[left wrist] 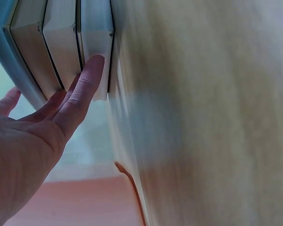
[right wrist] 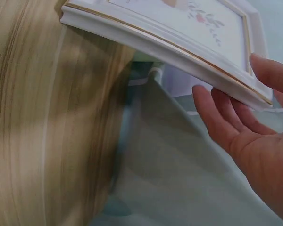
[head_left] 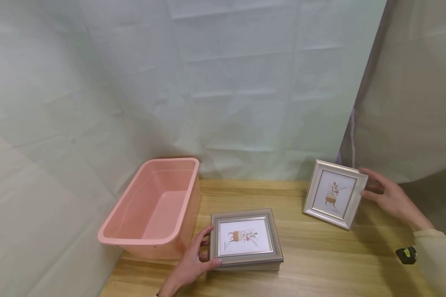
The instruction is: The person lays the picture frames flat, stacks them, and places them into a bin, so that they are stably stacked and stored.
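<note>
At the right of the table, my right hand (head_left: 388, 198) pinches the upper right part of a white picture frame (head_left: 310, 198), thumb over its front border and fingers behind. The frame stands tilted, its lower edge at the tabletop, with a plant-in-pot print facing me. In the right wrist view, that thumb (right wrist: 269, 70) lies on the white border. My left hand (head_left: 191, 262) rests against the left side of a stack of picture frames (head_left: 250, 259), the topmost grey-beige. The left wrist view shows extended fingers (left wrist: 85, 92) along the stacked edges.
A pink plastic tub (head_left: 186, 206) stands left of the stack, with its inside bare. Pale cloth (head_left: 245, 103) hangs behind the wooden table (head_left: 301, 247). A small black item with a yellow-green mark (head_left: 406, 255) shows beside my right sleeve.
</note>
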### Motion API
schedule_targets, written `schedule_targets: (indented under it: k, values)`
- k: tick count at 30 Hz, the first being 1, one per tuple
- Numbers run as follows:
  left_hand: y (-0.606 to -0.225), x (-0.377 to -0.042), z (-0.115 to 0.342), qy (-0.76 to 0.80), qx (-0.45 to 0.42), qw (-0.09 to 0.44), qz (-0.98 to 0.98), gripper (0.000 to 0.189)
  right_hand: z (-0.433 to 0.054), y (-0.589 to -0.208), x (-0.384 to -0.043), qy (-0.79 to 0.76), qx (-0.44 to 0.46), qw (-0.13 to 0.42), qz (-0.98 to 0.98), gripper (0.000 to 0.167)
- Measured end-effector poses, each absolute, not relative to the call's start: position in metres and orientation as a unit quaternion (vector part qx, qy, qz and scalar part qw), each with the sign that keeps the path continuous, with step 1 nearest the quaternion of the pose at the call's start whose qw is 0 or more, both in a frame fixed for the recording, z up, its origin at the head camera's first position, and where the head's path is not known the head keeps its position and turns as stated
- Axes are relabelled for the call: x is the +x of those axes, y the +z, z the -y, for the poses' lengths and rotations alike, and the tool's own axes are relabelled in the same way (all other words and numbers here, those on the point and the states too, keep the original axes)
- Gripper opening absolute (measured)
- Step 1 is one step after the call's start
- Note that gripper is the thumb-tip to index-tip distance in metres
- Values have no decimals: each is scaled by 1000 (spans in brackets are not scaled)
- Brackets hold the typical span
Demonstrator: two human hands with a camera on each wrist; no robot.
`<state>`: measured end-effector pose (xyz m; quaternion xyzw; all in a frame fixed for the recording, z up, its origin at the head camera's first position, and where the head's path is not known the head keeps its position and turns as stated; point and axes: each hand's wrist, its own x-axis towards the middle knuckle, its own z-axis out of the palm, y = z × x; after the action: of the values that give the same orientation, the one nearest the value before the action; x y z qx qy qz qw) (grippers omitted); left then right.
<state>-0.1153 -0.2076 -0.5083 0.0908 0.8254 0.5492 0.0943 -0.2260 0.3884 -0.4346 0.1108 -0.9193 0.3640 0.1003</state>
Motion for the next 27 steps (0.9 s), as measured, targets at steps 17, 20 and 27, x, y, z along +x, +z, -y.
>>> schedule_targets:
  k: [17,20,27]
  values:
    - [-504,-110,212,547,83,105,-826,96,-394,-443,-231,501,149,40,852,72]
    - [-503,-110,212,542,82,104,-830,96,-393,-442,-229,507,125,47,852,66]
    - [-502,-108,211,541,82,102,-831,96,-387,-443,-222,520,100,68,846,62]
